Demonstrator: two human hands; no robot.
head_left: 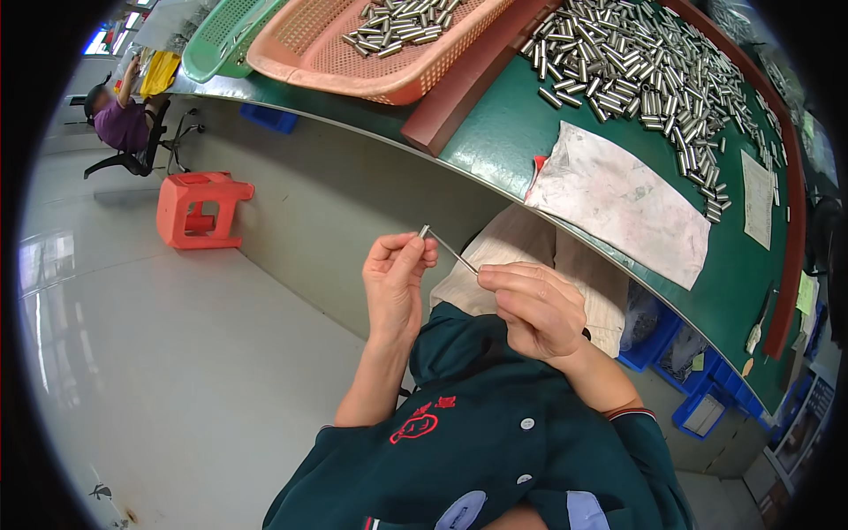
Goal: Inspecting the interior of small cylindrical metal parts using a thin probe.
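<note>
Above my lap, my left hand [399, 268] pinches a small metal tube [424, 231] between thumb and fingers. My right hand [535, 305] grips a thin metal rod [458, 256], whose far tip meets the tube or lies right beside it; I cannot tell whether it is inside. Both hands are off the table. Many similar shiny metal tubes [649, 75] lie in a loose heap on the green tabletop [481, 132]. Nearer to me, a stained whitish cloth [623, 203] covers part of the table edge.
A pink basket [353, 81] with more tubes and a green basket [205, 53] stand at the far left. Reddish-brown strips [442, 124] border the heap. Blue bins [662, 340] sit under the table. A red stool [201, 210] stands on the floor; a seated person [124, 119] is beyond.
</note>
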